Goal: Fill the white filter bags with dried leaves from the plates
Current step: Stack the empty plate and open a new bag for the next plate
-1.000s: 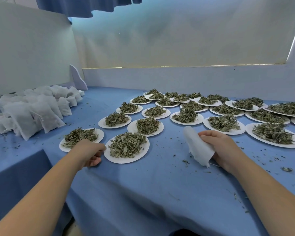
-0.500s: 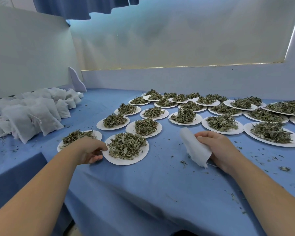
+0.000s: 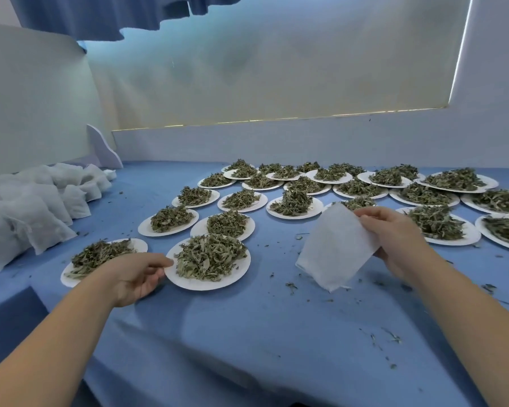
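My right hand point(image 3: 394, 239) pinches the top edge of an empty white filter bag point(image 3: 334, 249), which hangs flat just above the blue cloth. My left hand point(image 3: 135, 277) has its thumb on the left rim of the nearest white plate point(image 3: 232, 277), which carries a heap of dried green leaves point(image 3: 210, 255). Its fingers curl under that rim. Several more white plates of dried leaves point(image 3: 291, 202) spread across the table behind, toward the back and right.
A pile of stuffed white filter bags point(image 3: 33, 212) lies at the left along the wall. Another leaf plate point(image 3: 71, 277) sits just left of my left hand. Leaf crumbs point(image 3: 391, 339) dot the blue tablecloth point(image 3: 247, 333). White panels close off the back and left.
My right hand has lifted the filter bag and spread it out flat. My left hand has slid right, from the left plate onto the rim of the nearest plate.
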### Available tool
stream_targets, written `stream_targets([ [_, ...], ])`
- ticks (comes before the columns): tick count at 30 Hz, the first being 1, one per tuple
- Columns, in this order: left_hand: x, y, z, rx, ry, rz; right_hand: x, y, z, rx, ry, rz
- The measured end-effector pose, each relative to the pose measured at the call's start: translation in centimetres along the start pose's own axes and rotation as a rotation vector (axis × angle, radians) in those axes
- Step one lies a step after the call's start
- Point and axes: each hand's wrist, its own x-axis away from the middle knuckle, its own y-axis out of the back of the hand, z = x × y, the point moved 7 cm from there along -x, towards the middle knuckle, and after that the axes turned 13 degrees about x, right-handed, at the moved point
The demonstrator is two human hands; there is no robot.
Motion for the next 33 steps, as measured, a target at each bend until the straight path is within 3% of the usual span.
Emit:
stream_targets([
  [8,1.0,-8.5,1.3,-0.03,0.046,0.183,-1.1,12.0,-0.5,0.151,0.026,-0.171],
  [17,3.8,-20.5,5.2,-0.207,0.134,0.497,0.1,21.3,-4.7,0.275,-0.09,-0.415],
  [26,5.9,-26.7,8.2,-0.472,0.142,0.653,0.2,22.2,-2.7,0.453,0.048,-0.551],
  [33,6.0,-28.5,9.2,-0.559,0.129,0.695,0.6,20.9,-1.9,0.437,0.114,-0.514],
])
